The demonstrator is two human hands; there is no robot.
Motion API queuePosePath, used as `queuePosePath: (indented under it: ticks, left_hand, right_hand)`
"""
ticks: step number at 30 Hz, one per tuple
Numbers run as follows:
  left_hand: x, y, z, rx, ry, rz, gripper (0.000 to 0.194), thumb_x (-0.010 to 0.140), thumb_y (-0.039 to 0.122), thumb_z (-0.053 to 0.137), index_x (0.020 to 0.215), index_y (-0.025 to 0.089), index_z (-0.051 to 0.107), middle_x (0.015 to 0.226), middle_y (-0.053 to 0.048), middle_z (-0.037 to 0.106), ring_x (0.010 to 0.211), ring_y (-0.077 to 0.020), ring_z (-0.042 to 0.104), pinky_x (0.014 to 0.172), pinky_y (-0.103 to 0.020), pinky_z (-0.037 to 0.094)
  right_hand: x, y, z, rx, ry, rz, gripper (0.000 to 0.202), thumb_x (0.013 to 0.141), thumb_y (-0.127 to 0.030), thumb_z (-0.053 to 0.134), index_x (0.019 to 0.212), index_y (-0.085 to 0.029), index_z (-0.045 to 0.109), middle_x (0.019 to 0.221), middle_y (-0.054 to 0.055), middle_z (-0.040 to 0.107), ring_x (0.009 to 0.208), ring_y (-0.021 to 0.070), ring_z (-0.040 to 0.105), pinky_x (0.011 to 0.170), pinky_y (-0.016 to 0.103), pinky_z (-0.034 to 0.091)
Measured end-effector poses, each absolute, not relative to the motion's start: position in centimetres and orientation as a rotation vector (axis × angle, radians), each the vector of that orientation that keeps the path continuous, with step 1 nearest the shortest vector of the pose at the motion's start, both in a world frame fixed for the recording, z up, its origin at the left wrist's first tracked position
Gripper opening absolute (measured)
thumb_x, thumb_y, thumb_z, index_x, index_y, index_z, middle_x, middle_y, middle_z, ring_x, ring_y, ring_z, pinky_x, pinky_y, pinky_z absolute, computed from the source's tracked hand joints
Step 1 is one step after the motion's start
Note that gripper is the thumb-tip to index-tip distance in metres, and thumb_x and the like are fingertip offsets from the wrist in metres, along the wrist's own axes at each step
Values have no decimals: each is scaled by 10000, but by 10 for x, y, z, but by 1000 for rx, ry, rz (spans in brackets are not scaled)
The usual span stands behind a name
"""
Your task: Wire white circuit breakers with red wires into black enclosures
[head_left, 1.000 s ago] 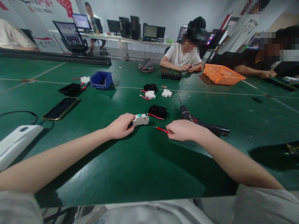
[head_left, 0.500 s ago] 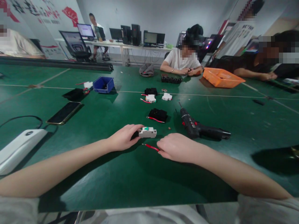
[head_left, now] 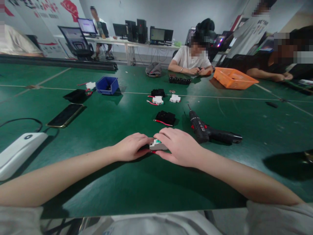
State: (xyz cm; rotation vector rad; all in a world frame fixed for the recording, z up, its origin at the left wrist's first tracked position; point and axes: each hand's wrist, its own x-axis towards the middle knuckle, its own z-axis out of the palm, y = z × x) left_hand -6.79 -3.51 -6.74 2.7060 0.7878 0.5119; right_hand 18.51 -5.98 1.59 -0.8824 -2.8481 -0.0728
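Note:
Between my two hands is a small white circuit breaker with a green switch lever. My left hand pinches its left end. From the right, my right hand closes over it, fingers at the far side and thumb at the near side. A bit of red wire shows just under the breaker's near edge; the rest of that wire is hidden. Beyond the hands lies a black part with a red wire along its front. A black cordless drill lies right of my right hand.
Farther off are white breakers with red wires, a blue bin and an orange basket. On the left lie a phone and a white device with a cable. Co-workers sit across the green table.
My right hand has moved up and left from the table, where it held the red wire, onto the breaker. The wire is now mostly covered. My left hand still holds the breaker.

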Motion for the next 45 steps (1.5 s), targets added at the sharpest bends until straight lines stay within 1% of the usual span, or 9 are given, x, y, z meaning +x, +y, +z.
queuePosePath:
  ticks: [5,10,15,19,23,26,32,37,45]
  left_hand:
    - [-69,-34,-65,2706,792,483,357,984,366,546,1279,168,512,1163,-126,678,1033,-240,647,893,-371,496]
    - [-69,-31,-58,2664,732,445,358,924,467,641,1129,178,588,1104,-104,670,1008,-238,622,888,-373,483]
    - [-67,-27,-59,2636,645,468,165,949,329,606,1036,212,684,1129,-89,666,1072,-225,598,944,-367,462]
    - [-68,-22,-61,2479,627,537,180,979,268,529,984,193,693,1075,-97,688,1059,-207,607,970,-366,472]
    - [-71,-13,-59,2155,703,540,225,966,362,560,933,166,667,1043,-92,693,967,-186,636,898,-338,513]
    - [-74,-5,-56,1942,787,524,287,952,432,576,937,157,659,1001,-70,697,894,-172,633,839,-325,518]
    - [-79,3,-57,1664,866,600,311,894,473,657,864,165,682,1004,-60,718,911,-171,631,881,-345,510]
    - [-79,6,-58,1549,885,673,335,825,507,708,790,174,690,947,-74,734,846,-175,634,794,-338,533]
    - [-80,7,-56,1496,857,660,270,805,424,747,748,164,698,922,-63,729,836,-160,627,819,-331,511]
  right_hand:
    - [186,-49,12,-952,-2988,-18,263,1026,-317,524,1213,-146,593,1051,113,685,935,242,643,757,328,401]
    - [191,-50,24,-1137,-3090,59,192,1014,-319,521,1098,-164,594,983,85,703,775,216,672,596,301,308]
    - [199,-52,30,-1225,-3168,109,135,975,-296,540,1024,-174,568,872,80,711,715,224,684,538,300,256]
    - [203,-50,34,-1297,-3192,127,140,951,-281,523,1032,-171,555,858,94,715,692,230,687,511,297,244]
    - [206,-47,38,-1410,-3239,187,217,890,-297,560,1062,-166,578,889,123,726,726,252,699,518,286,279]
    - [208,-43,37,-1460,-3263,222,216,846,-317,596,1009,-175,613,874,121,729,743,269,706,524,288,289]
    - [207,-35,32,-1455,-3222,287,255,923,-431,587,979,-195,668,904,107,750,831,279,722,576,289,334]
    - [207,-34,35,-1232,-3251,365,188,955,-380,603,1008,-242,719,917,59,760,871,246,711,658,284,376]
    - [208,-35,41,-1043,-3111,445,219,973,-382,594,1122,-282,719,1023,25,753,899,209,690,686,272,370]
